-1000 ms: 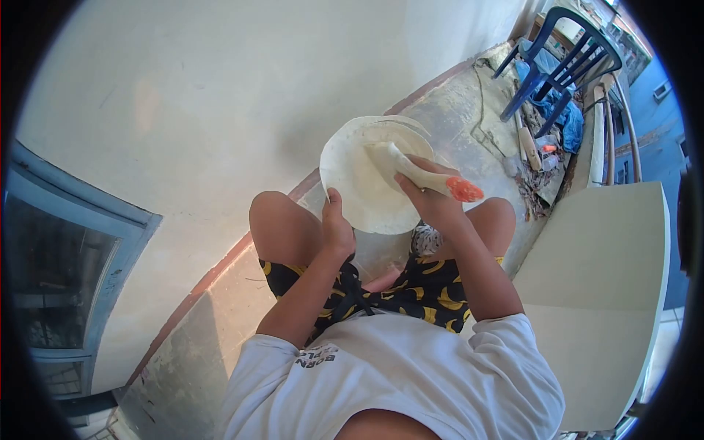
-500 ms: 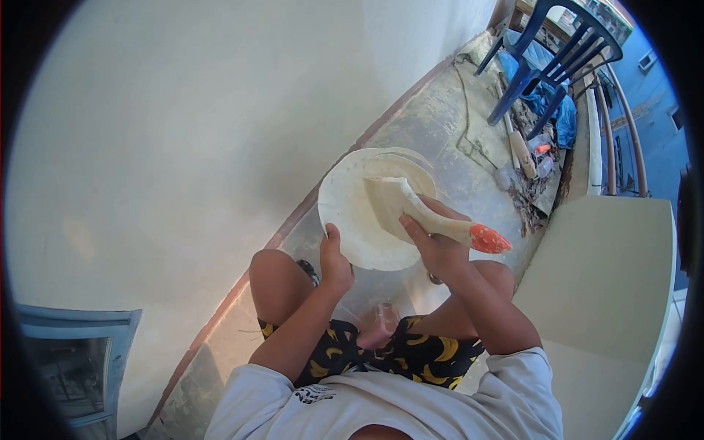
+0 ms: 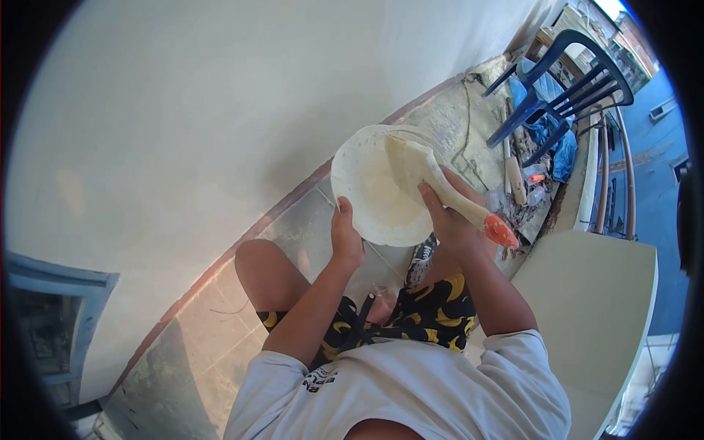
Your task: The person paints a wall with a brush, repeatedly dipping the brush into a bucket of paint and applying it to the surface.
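Observation:
A cream-coloured, shallow round dish is tilted in front of me, and its inner face is smeared pale. My left hand is closed on its near-left rim, with the thumb up along the edge. Closed round a pale tool, my right hand is at the dish's right side. The tool has a broad flat end over the dish and a curved handle with a speckled red-orange tip. Whether the right fingers also support the dish from below is hidden.
A pale wall runs along the left. Further ahead stands a blue plastic chair among blue sheeting and debris. A low cream parapet is close on my right. My shoe shows below the dish.
The whole view has shifted. Both hands, the dish and the tool appear higher and slightly further right. The shoe below the dish now shows more fully. Both grips are kept.

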Demonstrator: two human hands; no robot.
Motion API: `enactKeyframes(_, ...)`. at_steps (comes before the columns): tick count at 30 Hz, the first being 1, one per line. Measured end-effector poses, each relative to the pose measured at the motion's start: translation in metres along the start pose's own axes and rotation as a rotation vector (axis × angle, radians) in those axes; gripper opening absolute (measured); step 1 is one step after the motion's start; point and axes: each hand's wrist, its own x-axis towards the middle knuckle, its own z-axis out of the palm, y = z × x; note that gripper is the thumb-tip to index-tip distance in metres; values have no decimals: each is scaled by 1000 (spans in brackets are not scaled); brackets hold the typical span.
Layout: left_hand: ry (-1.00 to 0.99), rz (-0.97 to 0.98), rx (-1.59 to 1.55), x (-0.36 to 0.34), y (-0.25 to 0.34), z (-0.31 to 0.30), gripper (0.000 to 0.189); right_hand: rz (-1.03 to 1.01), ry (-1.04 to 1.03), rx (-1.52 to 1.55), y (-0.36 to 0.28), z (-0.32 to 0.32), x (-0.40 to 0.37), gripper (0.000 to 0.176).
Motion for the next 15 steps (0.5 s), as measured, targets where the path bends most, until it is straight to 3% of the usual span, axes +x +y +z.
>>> enactKeyframes(3,47,14,39,-26,5,11,63,85,-38,228,20,-2,-16,31)
enactKeyframes(7,34,24,129,-52,5,11,63,110,-38,292,27,-10,-35,33)
enactKeyframes(15,62,-54,110,-51,-11,20,62,361,132,555,46,-28,-43,32)
